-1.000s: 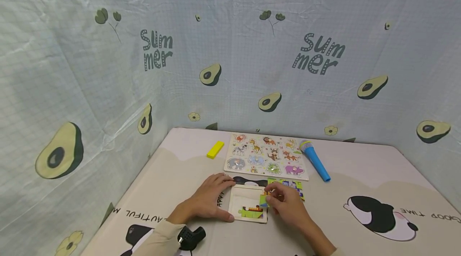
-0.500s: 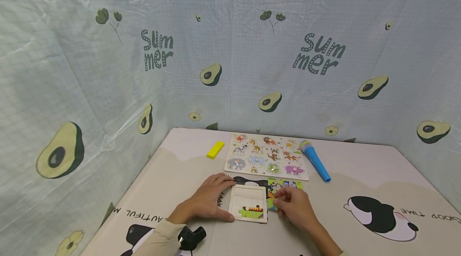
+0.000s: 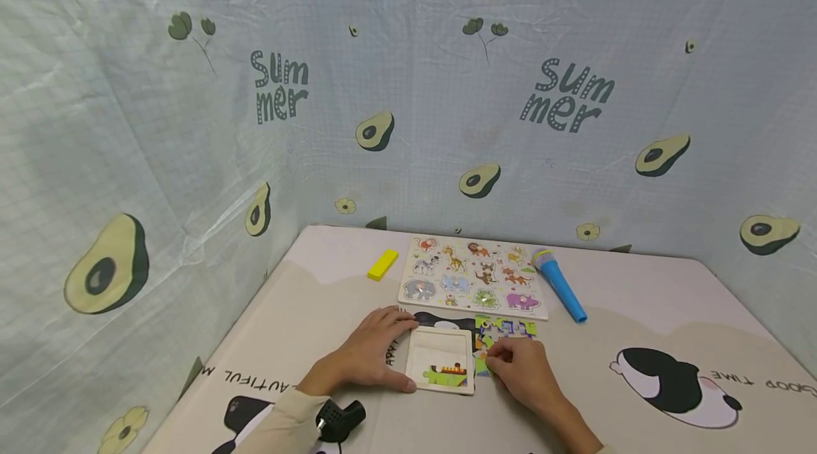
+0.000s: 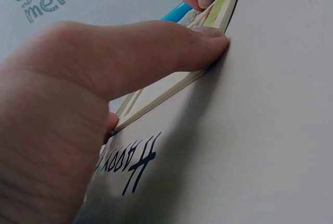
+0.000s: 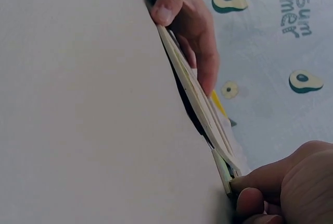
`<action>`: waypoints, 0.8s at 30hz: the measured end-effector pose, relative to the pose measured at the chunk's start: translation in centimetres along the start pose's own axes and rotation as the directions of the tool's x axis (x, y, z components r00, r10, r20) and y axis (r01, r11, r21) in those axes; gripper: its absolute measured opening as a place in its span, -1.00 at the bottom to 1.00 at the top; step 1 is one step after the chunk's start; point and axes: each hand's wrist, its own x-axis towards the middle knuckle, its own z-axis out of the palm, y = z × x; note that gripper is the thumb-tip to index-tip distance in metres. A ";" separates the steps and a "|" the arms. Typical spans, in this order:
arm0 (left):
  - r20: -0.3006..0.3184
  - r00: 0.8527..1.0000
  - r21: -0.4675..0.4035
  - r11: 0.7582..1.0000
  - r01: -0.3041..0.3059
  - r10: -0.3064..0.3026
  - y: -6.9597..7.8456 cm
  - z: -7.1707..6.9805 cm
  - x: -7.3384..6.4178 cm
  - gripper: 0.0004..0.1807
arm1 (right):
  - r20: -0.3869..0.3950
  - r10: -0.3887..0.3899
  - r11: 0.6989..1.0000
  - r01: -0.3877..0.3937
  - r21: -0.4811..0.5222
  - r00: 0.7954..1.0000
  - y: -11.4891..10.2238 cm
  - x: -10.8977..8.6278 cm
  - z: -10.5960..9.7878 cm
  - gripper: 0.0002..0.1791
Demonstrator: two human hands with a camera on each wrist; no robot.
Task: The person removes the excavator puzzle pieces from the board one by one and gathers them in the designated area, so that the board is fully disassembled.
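Note:
My left hand [image 3: 376, 347] steadies a small wooden puzzle tray [image 3: 413, 362] by its left side, thumb at the near corner and fingers at the far one. Inside the tray, joined green puzzle pieces [image 3: 447, 375] with a red-and-yellow picture fill the lower right part. Just right of the tray, my right hand [image 3: 525, 373] pinches the near end of a green puzzle piece [image 5: 222, 169] between curled fingers and thumb. That piece lies low beside the tray, among colourful loose puzzle pieces [image 3: 504, 327] partly hidden by the hand.
Behind the tray lies a large animal puzzle board [image 3: 469, 275]. A blue toy microphone [image 3: 562, 289] is to its right, and a yellow block [image 3: 383, 265] to its left. A printed curtain [image 3: 421, 85] hangs behind the table [image 3: 638, 312].
The right hand has carried a puzzle piece from over the tray's right edge rightward, down to the loose pieces. The left hand and tray have stayed put.

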 end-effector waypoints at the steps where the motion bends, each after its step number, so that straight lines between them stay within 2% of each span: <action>1: -0.002 1.000 -0.002 1.000 -0.002 0.002 0.0 0.0 0.0 0.11 | 0.001 -0.003 1.000 0.003 0.000 1.000 0.0 0.0 0.0 -0.91; 11: -0.010 1.000 0.002 1.000 -0.008 0.008 -0.1 0.1 0.1 0.11 | -0.023 -0.002 0.999 0.001 -0.040 1.000 0.2 0.2 0.2 -0.93; 18: -0.004 1.000 0.004 1.000 -0.001 0.001 -0.2 0.2 0.1 0.11 | -0.016 0.023 0.999 -0.023 -0.026 1.000 0.2 0.0 0.1 -0.92; 24: -0.001 1.000 0.008 1.000 0.004 -0.004 -0.2 0.2 0.2 0.11 | -0.018 0.006 0.999 -0.007 -0.036 1.000 0.0 0.0 0.1 -0.91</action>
